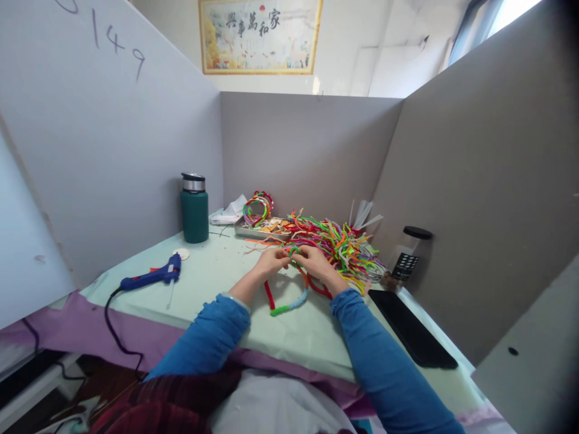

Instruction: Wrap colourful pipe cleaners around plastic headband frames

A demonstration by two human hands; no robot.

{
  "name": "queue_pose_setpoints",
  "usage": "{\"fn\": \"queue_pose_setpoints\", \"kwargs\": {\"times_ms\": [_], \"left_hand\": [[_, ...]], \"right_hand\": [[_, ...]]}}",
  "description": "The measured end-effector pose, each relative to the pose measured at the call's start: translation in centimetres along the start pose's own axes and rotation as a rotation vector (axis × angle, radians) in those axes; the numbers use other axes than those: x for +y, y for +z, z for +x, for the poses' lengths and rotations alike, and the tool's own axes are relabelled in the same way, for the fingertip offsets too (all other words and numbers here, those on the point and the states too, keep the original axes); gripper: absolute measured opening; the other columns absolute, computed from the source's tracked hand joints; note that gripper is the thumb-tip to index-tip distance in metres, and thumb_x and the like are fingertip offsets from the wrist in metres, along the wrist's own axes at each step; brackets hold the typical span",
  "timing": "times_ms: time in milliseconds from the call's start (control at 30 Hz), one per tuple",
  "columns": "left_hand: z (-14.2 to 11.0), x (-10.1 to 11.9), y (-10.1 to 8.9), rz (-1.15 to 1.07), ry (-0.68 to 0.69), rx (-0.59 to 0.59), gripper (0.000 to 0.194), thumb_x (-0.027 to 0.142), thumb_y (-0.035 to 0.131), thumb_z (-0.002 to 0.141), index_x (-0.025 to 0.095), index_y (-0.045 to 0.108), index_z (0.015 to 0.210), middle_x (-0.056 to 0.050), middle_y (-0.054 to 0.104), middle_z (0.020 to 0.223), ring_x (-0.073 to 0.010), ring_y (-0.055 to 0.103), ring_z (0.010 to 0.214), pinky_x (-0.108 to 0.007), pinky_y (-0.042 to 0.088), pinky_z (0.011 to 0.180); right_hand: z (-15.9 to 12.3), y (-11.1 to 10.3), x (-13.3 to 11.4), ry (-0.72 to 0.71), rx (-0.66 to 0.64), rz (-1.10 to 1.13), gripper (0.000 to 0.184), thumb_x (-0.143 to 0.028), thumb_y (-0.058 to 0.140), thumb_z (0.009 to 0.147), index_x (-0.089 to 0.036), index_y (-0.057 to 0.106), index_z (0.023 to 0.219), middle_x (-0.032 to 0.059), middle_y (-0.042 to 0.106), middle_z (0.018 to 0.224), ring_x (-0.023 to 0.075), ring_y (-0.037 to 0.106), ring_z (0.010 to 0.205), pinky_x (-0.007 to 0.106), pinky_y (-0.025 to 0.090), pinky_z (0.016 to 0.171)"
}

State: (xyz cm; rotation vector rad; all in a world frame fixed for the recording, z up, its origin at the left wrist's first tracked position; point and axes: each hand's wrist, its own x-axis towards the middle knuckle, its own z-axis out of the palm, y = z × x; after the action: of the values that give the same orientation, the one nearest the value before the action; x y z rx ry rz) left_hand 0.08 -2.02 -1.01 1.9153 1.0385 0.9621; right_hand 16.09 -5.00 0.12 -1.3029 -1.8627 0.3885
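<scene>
Between my two hands is a multicoloured pipe cleaner (299, 301), with red, green, light blue and orange stretches, hanging in an open loop over the table. My left hand (273, 261) pinches its green upper part from the left. From the right, my right hand (315, 263) pinches the same green part, close to the left fingertips. Fine detail at the fingertips is too small to make out. Just behind and right of my hands lies a big heap of colourful pipe cleaners (346, 244).
At the left lies a blue glue gun (154, 274) with its cord over the table edge. A green bottle (195, 211) stands behind it. Finished-looking coloured rings (257, 209) rest on a metal tray (244, 231). On the right are a black flat object (411, 328) and a clear jar (406, 256).
</scene>
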Motion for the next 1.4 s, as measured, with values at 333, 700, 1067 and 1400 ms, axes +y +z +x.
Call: {"fn": "queue_pose_setpoints", "kwargs": {"times_ms": [333,700,1067,1400], "left_hand": [[0.2,0.3,0.1,-0.044,-0.122,0.058,0.012,0.023,0.06,0.069,0.013,0.064,0.075,0.0,0.063,0.063,-0.0065,0.04,0.046,-0.019,0.029,0.045],[0.2,0.0,-0.2,-0.137,-0.185,-0.016,0.019,0.032,0.06,0.074,0.013,0.063,0.072,0.001,0.058,0.058,-0.0041,0.027,0.037,-0.022,0.018,0.038],[-0.1,0.5,-0.2,-0.176,-0.207,-0.046,0.023,0.032,0.061,0.073,0.012,0.058,0.063,0.0,0.059,0.055,-0.0037,0.028,0.036,-0.022,0.018,0.038],[-0.1,0.3,-0.5,-0.263,-0.193,-0.122,0.022,0.032,0.064,0.071,0.012,0.059,0.064,0.001,0.054,0.049,-0.0035,0.025,0.034,-0.023,0.015,0.037]], "right_hand": [[0.1,0.6,0.5,-0.355,0.047,-0.237,0.01,-0.019,0.057,0.084,-0.018,0.063,0.076,0.0074,0.058,0.094,0.0187,0.05,0.091,0.032,0.039,0.083],[0.3,-0.7,0.7,-0.296,0.036,-0.067,0.015,-0.025,0.059,0.082,-0.017,0.057,0.069,0.0025,0.057,0.079,0.016,0.051,0.078,0.03,0.04,0.075],[-0.1,-0.8,-0.3,-0.222,-0.041,0.07,0.024,-0.032,0.055,0.082,-0.017,0.056,0.064,0.0023,0.057,0.077,0.0162,0.052,0.078,0.029,0.04,0.073],[-0.4,-1.8,0.2,-0.099,-0.243,0.44,0.033,-0.02,0.059,0.074,-0.019,0.064,0.107,0.0045,0.067,0.101,0.0197,0.06,0.096,0.033,0.045,0.087]]}}
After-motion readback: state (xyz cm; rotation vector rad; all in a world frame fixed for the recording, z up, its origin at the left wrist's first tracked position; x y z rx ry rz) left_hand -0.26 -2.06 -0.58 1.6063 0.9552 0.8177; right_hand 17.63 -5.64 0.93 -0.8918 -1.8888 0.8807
